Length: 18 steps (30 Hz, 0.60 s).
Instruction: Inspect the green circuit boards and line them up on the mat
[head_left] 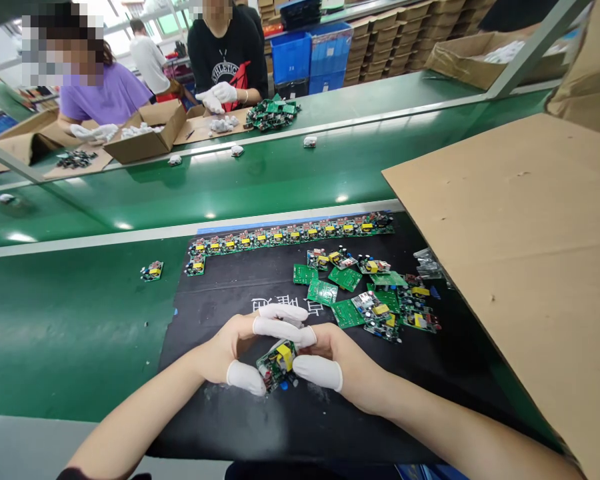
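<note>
Between my two hands, just above the black mat (230,427), is a small green circuit board (279,365) with a yellow part on it. My left hand (240,350) pinches its left side with white-capped fingers and thumb. On the other side, my right hand (330,357) grips the board's right edge, its finger and thumb also in white caps. Beyond them, a row of similar boards (277,236) runs along the mat's far edge. A loose pile of boards (375,304), some turned green side up, lies to the right of my hands.
One board (153,271) lies left of the mat. A large cardboard sheet (520,220) covers the right side. Across the green conveyor (280,173), which carries small white-wrapped items, two people work beside an open carton (147,137) and a board heap (274,113).
</note>
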### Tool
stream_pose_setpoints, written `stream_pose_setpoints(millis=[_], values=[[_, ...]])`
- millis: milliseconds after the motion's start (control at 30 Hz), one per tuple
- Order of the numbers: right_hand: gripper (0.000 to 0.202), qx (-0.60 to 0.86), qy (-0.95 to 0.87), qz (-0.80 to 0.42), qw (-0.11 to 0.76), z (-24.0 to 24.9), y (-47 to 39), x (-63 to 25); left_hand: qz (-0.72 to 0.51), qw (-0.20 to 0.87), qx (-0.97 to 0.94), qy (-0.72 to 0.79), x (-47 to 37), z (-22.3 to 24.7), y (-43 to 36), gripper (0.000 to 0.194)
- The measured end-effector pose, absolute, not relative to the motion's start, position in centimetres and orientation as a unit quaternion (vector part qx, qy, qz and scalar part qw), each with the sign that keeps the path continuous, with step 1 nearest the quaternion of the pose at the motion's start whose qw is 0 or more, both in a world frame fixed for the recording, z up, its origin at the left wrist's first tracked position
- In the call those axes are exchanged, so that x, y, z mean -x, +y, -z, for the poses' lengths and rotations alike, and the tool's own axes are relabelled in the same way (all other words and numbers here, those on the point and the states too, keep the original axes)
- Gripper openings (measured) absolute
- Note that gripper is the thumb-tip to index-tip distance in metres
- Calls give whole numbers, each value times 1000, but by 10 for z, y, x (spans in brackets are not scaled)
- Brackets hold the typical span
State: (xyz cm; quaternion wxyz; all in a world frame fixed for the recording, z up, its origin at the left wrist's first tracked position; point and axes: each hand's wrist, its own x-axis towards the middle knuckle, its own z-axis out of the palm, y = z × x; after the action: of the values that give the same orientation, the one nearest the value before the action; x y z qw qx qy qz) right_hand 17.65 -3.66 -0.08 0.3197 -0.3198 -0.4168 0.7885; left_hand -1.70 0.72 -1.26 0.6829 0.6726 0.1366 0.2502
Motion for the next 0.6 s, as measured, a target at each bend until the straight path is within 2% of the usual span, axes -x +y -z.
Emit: stream_pose_setpoints(millis=[200, 367, 600], values=[[43, 313, -425, -768, 363, 0, -38, -175, -335, 637, -652, 239, 13, 17, -7, 54], [40, 380, -514, -686, 347, 4, -45, -174, -350, 588, -687, 247, 12, 16, -11, 50], [36, 363, -589, -632, 348, -6, -43, -176, -368, 508, -740, 242, 9, 8, -14, 46]])
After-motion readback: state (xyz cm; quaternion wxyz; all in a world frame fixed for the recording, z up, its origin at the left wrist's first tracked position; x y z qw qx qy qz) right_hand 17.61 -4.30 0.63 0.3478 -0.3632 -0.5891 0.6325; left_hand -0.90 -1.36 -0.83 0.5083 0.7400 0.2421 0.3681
